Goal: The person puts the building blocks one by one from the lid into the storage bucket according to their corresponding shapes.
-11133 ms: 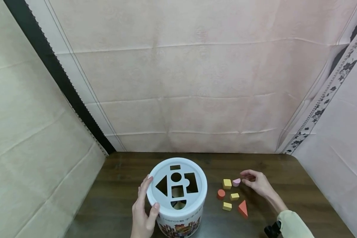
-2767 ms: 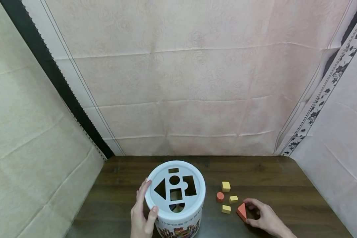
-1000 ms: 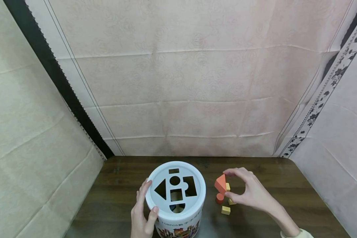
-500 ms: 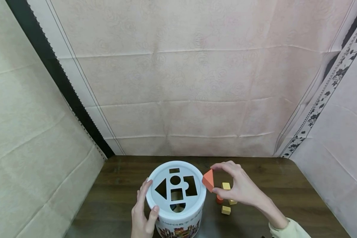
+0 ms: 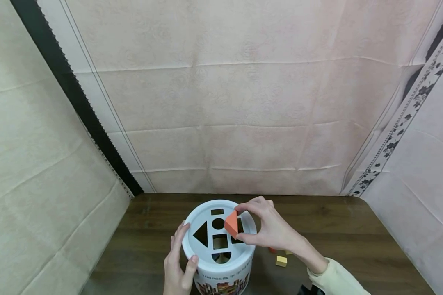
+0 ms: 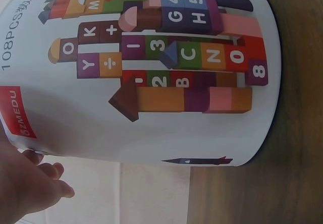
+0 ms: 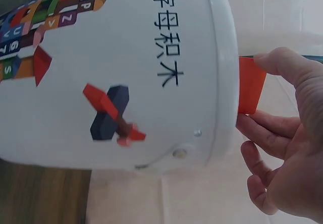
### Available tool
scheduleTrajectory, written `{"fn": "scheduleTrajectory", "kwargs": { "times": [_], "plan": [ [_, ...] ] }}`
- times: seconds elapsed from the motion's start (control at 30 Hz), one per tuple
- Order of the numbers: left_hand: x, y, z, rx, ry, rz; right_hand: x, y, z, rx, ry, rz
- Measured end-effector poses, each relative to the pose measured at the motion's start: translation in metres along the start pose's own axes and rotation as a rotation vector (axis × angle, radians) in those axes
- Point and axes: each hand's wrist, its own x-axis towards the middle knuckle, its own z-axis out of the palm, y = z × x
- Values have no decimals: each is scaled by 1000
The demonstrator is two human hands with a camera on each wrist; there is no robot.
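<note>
A white bucket (image 5: 223, 278) with printed building-block pictures stands upright on the table. Its pale blue lid (image 5: 197, 256) has several cut-out holes, among them a triangle, a circle and a square. My left hand (image 5: 177, 262) holds the bucket at the rim's left side, thumb in front; the left wrist view shows that hand (image 6: 33, 186) by the bucket's top end. With thumb and fingers my right hand (image 5: 271, 229) pinches an orange-red triangular block (image 5: 231, 224) above the lid's right part, partly covering the notched hole. The right wrist view shows the block (image 7: 251, 85) beside the rim.
Right of the bucket on the wooden table (image 5: 339, 233) lie a yellow block (image 5: 281, 261), a partly hidden yellow block (image 5: 288, 252) and a red round block (image 5: 272, 250), mostly behind the right forearm. Pale cloth walls (image 5: 243, 123) enclose the table's back and sides.
The right hand has taken the triangular block from the table and carried it left over the lid. The pink half-round block has left the table. The left hand remains on the bucket.
</note>
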Motion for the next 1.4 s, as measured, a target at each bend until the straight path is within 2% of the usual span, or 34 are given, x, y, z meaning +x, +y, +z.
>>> {"fn": "scheduleTrajectory", "kwargs": {
  "times": [0.23,0.43,0.67,0.93,1.3,1.4],
  "plan": [
    [0,1,0,9,-11,-38,9,-1,15,20,-7,-27],
    [0,1,0,12,-19,-51,18,-5,26,32,-57,-9],
    [1,3,0,24,-27,-107,29,-10,35,10,-99,-36],
    [2,4,0,13,-31,-72,36,-10,47,-23,-120,-56],
    [1,1,1,14,-22,-82,39,-14,54,-32,-189,-6],
    [1,1,1,6,-15,-57,39,-15,52,-67,-190,-9]
  ]
}}
